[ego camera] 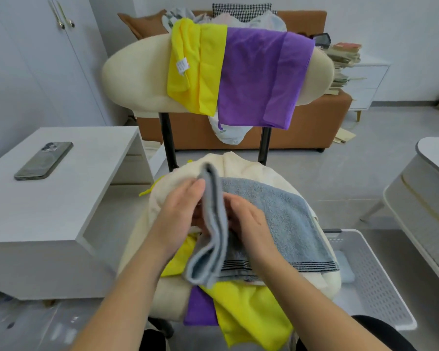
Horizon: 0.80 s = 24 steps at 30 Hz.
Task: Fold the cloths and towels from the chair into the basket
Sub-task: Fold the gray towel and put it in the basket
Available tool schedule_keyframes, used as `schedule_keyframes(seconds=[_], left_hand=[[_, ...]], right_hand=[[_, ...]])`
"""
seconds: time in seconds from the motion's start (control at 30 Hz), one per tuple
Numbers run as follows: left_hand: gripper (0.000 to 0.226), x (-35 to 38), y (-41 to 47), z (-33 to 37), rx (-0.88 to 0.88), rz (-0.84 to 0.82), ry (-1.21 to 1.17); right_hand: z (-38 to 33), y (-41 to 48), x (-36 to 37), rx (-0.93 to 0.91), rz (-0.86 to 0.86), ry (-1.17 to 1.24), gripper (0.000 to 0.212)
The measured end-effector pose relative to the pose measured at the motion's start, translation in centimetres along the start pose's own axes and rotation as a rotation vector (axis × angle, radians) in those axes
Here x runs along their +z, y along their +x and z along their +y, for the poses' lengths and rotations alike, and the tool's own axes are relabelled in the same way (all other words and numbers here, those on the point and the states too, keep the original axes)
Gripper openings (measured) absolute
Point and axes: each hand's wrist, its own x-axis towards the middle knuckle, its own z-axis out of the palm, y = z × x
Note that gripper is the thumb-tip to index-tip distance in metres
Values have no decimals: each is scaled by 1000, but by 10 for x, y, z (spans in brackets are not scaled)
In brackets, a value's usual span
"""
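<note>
A grey-blue towel with dark stripes lies across the cream chair seat. Its left part stands folded up in a ridge between my hands. My left hand holds the ridge from the left, and my right hand holds it from the right, fingers curled onto the fabric. Under the towel lie a yellow cloth and a purple cloth, hanging off the seat's front. Over the chair back hang another yellow cloth and another purple cloth. The white perforated basket stands on the floor at the right.
A white side table with a phone on it stands at the left. An orange sofa with laundry is behind the chair. A white piece of furniture stands at the right edge, and stacked books lie at the back right.
</note>
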Motion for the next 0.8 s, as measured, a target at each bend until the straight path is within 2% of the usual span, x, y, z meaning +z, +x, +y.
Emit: schedule_keyframes(seconds=[0.07, 0.13, 0.17, 0.23, 0.27, 0.33, 0.4, 0.5, 0.6, 0.67, 0.8], left_hand=[[30, 9, 3, -7, -58, -62, -14], [19, 17, 6, -12, -62, -63, 36], [20, 21, 7, -12, -53, -46, 44], [25, 22, 9, -13, 44, 55, 80], [25, 19, 12, -15, 147, 143, 170], [16, 11, 21, -15, 358, 242, 470], [20, 4, 30, -12, 461, 180, 654], [24, 6, 47, -7, 506, -39, 754], [30, 8, 63, -5, 573, -181, 944], [25, 10, 73, -3, 614, -222, 1006], [19, 14, 86, -3, 588, -227, 1113]], right_hand=[[-5, 2, -11, 271, -21, 207, 45], [-12, 0, -21, 339, -81, 335, 54], [-13, -1, -24, 325, -113, 354, 52], [-12, -3, -29, 284, -122, 241, 32], [-12, -3, -30, 284, -79, 150, 19], [-9, 1, -35, 325, 3, 61, 11], [-9, 2, -36, 360, -3, 65, 12], [-13, 4, -39, 356, -2, 95, 15], [-15, 8, -43, 317, 18, 137, 18], [-16, 11, -46, 316, 2, 127, 17], [-17, 10, -56, 394, -166, -103, 20]])
